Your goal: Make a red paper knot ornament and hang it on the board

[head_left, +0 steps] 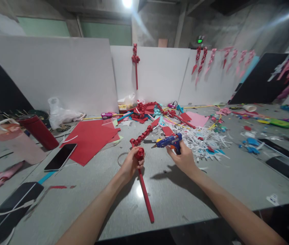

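Note:
My left hand (130,163) is closed on a red paper craft (139,153) at its folded, flower-like knot. A long red paper stick (146,197) runs from the knot toward the table's front edge, and a braided red chain (143,135) extends away behind the hand. To the right, my right hand (184,158) grips a blue glue gun (170,141) by its handle, with the nozzle pointing left, above and right of the knot. The nozzle and the knot are apart. A thin ring (121,159) lies beside my left hand.
Red paper sheets (88,139) and a phone (60,157) lie at the left, near a red bottle (38,132) and a pink bottle (19,143). White paper shreds (198,141) cover the right middle. A similar red craft (136,66) hangs on the white partition (160,75).

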Demonstrator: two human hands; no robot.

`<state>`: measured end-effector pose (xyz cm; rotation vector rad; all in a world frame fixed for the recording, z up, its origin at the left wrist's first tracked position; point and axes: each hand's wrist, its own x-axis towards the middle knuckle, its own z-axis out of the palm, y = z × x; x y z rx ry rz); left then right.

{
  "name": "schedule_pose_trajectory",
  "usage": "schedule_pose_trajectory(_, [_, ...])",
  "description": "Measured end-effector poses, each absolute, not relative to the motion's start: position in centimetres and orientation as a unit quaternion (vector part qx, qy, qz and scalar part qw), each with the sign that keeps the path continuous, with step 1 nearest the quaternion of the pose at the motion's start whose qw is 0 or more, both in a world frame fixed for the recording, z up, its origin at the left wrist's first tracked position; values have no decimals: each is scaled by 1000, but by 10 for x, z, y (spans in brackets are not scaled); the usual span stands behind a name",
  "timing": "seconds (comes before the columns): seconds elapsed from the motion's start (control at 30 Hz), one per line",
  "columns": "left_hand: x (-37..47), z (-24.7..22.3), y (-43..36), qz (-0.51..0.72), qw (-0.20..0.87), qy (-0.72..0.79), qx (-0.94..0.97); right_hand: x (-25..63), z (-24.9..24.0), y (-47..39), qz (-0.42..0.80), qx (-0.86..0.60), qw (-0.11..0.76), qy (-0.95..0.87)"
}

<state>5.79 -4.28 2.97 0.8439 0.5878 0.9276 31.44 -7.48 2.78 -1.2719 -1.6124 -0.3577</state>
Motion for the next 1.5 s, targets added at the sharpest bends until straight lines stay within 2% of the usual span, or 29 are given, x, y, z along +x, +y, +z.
schedule_pose_trajectory(0.27, [61,26,-43,490,688,307,439,313,27,-76,-168,-521,493,-676])
schedule_pose_trajectory(0.97, [57,34,-48,478,737,238,414,313,27,-75,-177,-515,483,-686])
schedule_pose_trajectory(1.5, [54,30,-47,443,742,277,420,314,24,-75,-183,-500,479,-697])
